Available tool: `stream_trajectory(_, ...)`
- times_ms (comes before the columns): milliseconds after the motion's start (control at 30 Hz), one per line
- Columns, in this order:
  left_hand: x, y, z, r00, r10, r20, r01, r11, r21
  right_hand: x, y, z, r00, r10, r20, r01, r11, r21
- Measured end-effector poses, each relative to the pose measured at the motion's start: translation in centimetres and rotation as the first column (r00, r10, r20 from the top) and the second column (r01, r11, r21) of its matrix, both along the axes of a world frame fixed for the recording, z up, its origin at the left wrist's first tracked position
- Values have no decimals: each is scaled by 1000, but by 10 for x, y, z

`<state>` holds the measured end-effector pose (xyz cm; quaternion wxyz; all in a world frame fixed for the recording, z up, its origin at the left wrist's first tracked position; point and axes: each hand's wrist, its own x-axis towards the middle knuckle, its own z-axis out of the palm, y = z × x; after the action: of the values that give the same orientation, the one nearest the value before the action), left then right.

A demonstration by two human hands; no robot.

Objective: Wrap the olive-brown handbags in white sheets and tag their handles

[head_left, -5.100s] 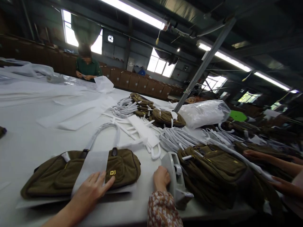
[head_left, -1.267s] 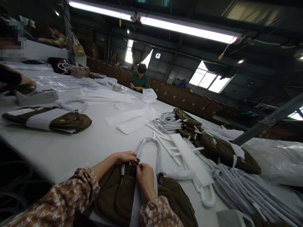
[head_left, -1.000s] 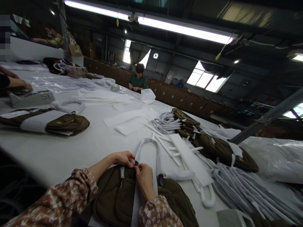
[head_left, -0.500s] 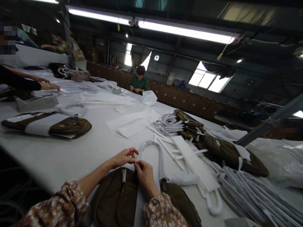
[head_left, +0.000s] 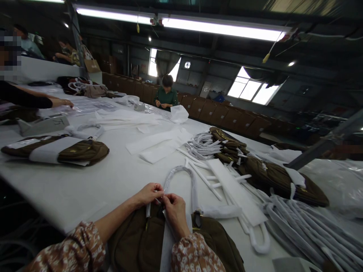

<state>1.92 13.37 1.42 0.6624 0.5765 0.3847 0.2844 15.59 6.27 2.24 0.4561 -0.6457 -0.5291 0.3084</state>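
Observation:
An olive-brown bag (head_left: 153, 241) lies below my hands at the near edge, with a white paper band (head_left: 166, 247) running down its middle. Its arched handle (head_left: 193, 185) is wrapped in whitish material and stands up beyond the bag. At the left foot of this handle, my left hand (head_left: 151, 193) and my right hand (head_left: 176, 212) meet with pinched fingertips, closed on the handle's wrapping. The exact spot between the fingertips is small and partly hidden. My right forearm crosses over the bag. A white-wrapped strap (head_left: 221, 212) extends to the right from the handle's right foot.
Right of the bag lie white foam tubes and strips (head_left: 235, 189), grey-white wrapped straps (head_left: 309, 230) and stacked olive bags (head_left: 283, 181). A banded bag (head_left: 82, 151) lies left; white sheets (head_left: 159, 143) lie ahead. Co-workers (head_left: 167, 94) are at the far side and left.
My left hand has moved slightly down and its fingers have closed in beside my right fingertips. The right hand has hardly moved. The view has shifted slightly.

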Motion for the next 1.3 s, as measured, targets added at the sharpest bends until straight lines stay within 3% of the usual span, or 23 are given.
stream_trajectory(333,1,-1,-3,1000,30,-6,-29,993,118,4,5,-9,987,-22,-160,17,999,-30)
stream_trajectory(633,-2,-1,-1,998,53,32,-55,995,79,8,5,-13,952,-54,-301,39,998,-56)
stream_trajectory(800,-5,0,2,996,-72,44,71,997,17,9,9,-16,924,-51,-380,25,997,-73)
stream_trajectory(900,-13,4,6,982,-183,-36,183,983,-10,14,9,-11,904,-30,-427,-17,994,-106)
stream_trajectory(1033,-29,6,14,982,-186,-43,185,982,-31,28,-2,6,848,11,-530,-110,982,-156)
stream_trajectory(1200,-36,-2,17,981,-115,156,137,981,-137,35,-18,16,679,127,-723,-426,870,-247)
stream_trajectory(1300,-35,-3,14,951,-13,310,86,971,-224,27,-21,9,615,87,-783,-410,884,-224)
